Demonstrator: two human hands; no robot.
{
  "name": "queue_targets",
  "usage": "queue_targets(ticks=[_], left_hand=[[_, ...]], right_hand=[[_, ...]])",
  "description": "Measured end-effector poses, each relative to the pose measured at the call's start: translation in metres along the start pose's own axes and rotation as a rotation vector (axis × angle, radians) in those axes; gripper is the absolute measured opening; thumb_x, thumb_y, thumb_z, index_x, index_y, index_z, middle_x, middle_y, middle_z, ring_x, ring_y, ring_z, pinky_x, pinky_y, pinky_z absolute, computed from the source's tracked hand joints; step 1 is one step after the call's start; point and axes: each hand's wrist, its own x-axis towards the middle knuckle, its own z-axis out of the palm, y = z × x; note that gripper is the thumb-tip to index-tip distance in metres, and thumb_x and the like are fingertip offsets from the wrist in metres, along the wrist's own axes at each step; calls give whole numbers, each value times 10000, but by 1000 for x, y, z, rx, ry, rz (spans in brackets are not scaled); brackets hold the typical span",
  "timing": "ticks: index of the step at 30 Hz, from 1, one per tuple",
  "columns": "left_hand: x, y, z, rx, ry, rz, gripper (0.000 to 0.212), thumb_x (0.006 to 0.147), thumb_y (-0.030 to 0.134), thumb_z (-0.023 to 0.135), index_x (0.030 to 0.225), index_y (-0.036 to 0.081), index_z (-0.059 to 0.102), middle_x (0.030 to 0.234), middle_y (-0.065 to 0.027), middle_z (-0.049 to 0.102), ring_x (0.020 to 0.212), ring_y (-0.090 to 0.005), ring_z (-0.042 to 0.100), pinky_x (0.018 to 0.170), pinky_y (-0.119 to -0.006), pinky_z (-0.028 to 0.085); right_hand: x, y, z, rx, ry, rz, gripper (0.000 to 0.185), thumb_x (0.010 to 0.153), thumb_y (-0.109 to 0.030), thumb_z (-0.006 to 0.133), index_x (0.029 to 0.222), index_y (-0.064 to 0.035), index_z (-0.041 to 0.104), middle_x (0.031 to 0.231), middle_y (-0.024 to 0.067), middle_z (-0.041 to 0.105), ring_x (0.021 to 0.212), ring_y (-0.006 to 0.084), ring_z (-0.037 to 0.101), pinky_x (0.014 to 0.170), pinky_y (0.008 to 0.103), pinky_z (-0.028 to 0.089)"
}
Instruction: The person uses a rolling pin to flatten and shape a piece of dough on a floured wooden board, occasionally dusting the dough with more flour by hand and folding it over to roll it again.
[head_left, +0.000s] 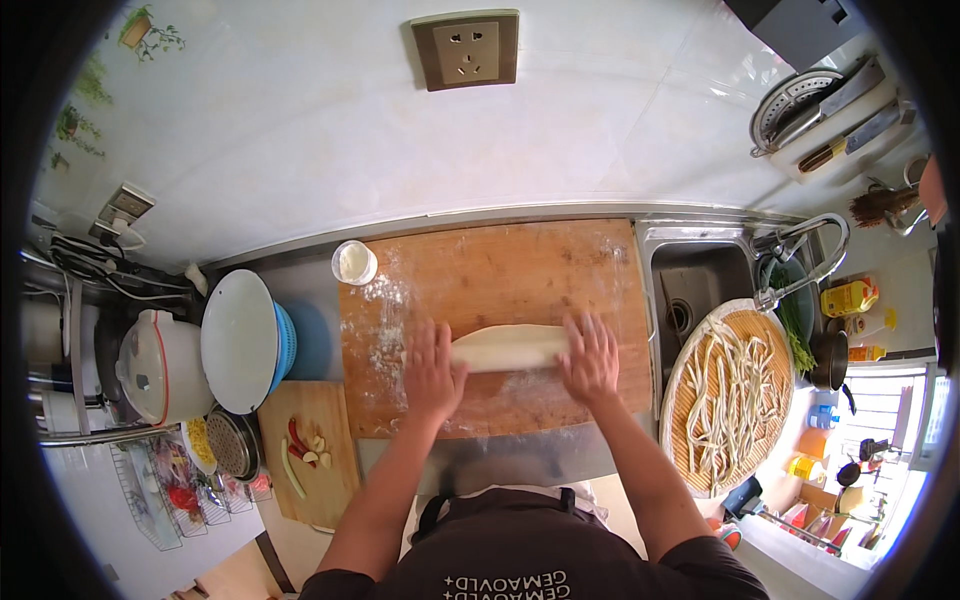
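Note:
A pale roll of dough (514, 349) lies crosswise on a floured wooden board (495, 277), with a loose flap of sheet along its far side. Whether a rolling pin is inside it is hidden. My left hand (435, 371) rests flat over the roll's left end, fingers stretched away from me. Over the right end lies my right hand (590, 360), in the same pose. Motion blurs the fingers of both. Loose flour (386, 296) whitens the board's left side, near a small tub of white powder (357, 262) at the far left corner.
To the right, a woven tray of noodle strips (731, 405) overlaps the steel sink (701, 262) below a curved faucet (825, 259). At left stand a white basin (238, 341), a blue colander (285, 345) and a smaller cutting board (330, 420) with red chillies (296, 439) and garlic cloves (319, 444).

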Motion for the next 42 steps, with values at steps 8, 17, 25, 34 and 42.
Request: queue_targets(ticks=[8, 17, 25, 34, 42], left_hand=[[-22, -19, 4, 16, -22, -38, 692, 935, 352, 564, 1492, 16, 328, 1554, -186, 323, 1443, -333, 299, 1200, -507, 170], [55, 40, 10, 65, -31, 3, 696, 986, 470, 436, 1498, 12, 322, 1562, -177, 313, 1454, -345, 270, 1201, -511, 183], [99, -2, 15, 49, -31, -158, 654, 983, 433, 469, 1483, 26, 351, 1557, -195, 309, 1451, -333, 281, 1208, -477, 170], [120, -32, 10, 98, 138, -98, 631, 981, 390, 492, 1461, -1, 369, 1510, -217, 370, 1438, -364, 289, 1191, -496, 196], [122, -52, 2, -30, 138, -141, 597, 982, 350, 501, 1443, -13, 389, 1484, -210, 404, 1394, -374, 344, 1174, -520, 218]], right_hand=[[-10, 23, 6, 5, -13, -44, 606, 938, -375, 544, 1471, -119, 409, 1493, 198, 394, 1392, 366, 350, 1153, 522, 250], [58, -59, 27, -114, -321, 11, 668, 1009, -520, 321, 1560, -155, 224, 1624, 124, 188, 1510, 277, 136, 1227, 475, 55], [109, -19, 23, -24, 77, 11, 590, 934, -426, 548, 1439, -136, 452, 1452, 166, 448, 1384, 334, 364, 1160, 508, 237], [137, 26, 12, -43, 106, 3, 587, 951, -407, 534, 1462, -143, 416, 1455, 176, 425, 1360, 367, 375, 1154, 524, 245], [141, 48, 23, 2, 195, -63, 546, 970, -338, 499, 1424, -42, 433, 1407, 175, 471, 1318, 336, 430, 1158, 511, 254]])
